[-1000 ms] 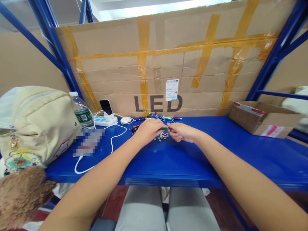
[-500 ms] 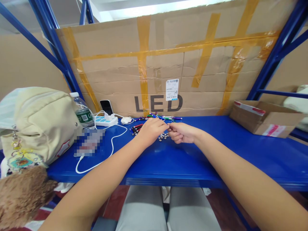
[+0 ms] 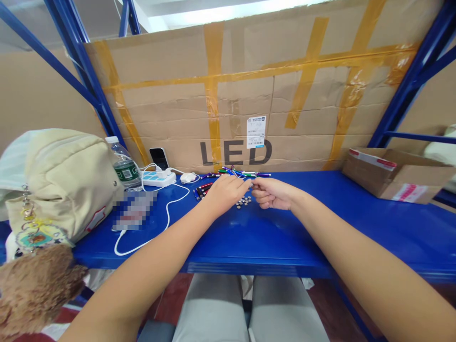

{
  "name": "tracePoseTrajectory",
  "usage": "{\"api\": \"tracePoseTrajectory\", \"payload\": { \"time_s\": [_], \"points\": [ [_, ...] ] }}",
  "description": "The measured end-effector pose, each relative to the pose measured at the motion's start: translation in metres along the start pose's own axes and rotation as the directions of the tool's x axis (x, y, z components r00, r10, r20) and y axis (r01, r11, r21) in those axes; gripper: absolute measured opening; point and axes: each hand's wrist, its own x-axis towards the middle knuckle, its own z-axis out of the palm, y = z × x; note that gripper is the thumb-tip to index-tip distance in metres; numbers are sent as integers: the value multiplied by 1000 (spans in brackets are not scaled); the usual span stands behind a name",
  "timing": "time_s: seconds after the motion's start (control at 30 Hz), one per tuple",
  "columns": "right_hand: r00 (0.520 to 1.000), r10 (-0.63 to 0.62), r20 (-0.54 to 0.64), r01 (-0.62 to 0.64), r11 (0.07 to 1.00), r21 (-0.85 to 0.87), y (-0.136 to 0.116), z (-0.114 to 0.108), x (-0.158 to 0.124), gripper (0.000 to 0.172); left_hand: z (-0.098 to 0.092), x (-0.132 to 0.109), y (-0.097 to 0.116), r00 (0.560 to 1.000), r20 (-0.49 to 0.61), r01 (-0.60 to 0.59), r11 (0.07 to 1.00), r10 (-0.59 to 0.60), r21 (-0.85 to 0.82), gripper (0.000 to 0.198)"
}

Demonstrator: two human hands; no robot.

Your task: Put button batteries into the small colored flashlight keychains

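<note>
My left hand [image 3: 225,192] and my right hand [image 3: 273,194] meet fingertip to fingertip over the blue shelf [image 3: 270,237]. Both are closed in a pinch on something small that the fingers hide. Just below the fingertips lies a small heap of round metal button cells [image 3: 244,202]. Several thin coloured pen-like sticks [image 3: 238,173] lie behind the hands against the cardboard. A few more sticks [image 3: 200,190] lie left of my left hand.
A cream bag [image 3: 64,183] with a keyring and a brown plush charm [image 3: 35,289] sits at the left. Beside it are a water bottle [image 3: 123,164], a power strip [image 3: 158,178], a propped phone [image 3: 159,156] and a white cable [image 3: 166,218]. An open cardboard box [image 3: 392,173] stands at the right.
A green stick showed between the two hands a second ago. The hands have since drawn closer and slightly up, and the stick is now hidden by the fingers.
</note>
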Motion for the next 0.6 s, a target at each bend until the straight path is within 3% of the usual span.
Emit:
{"api": "tracePoseTrajectory", "payload": {
  "time_s": [0.23, 0.43, 0.6],
  "points": [
    [999, 0, -37, -1, 999, -38, 5, -1, 6, 34, 8, 1, 1, 988, 120, 96, 995, -96, 8, 29],
    [994, 10, -113, -21, 995, -98, 9, -1, 10, 33, 11, -1, 5, 987, 135, 86, 996, -87, 13, 24],
    [995, 14, -101, -23, 996, -85, 6, 1, 6, 32, 6, 1, 5, 992, 95, 74, 996, -78, 40, 26]
  ]
}}
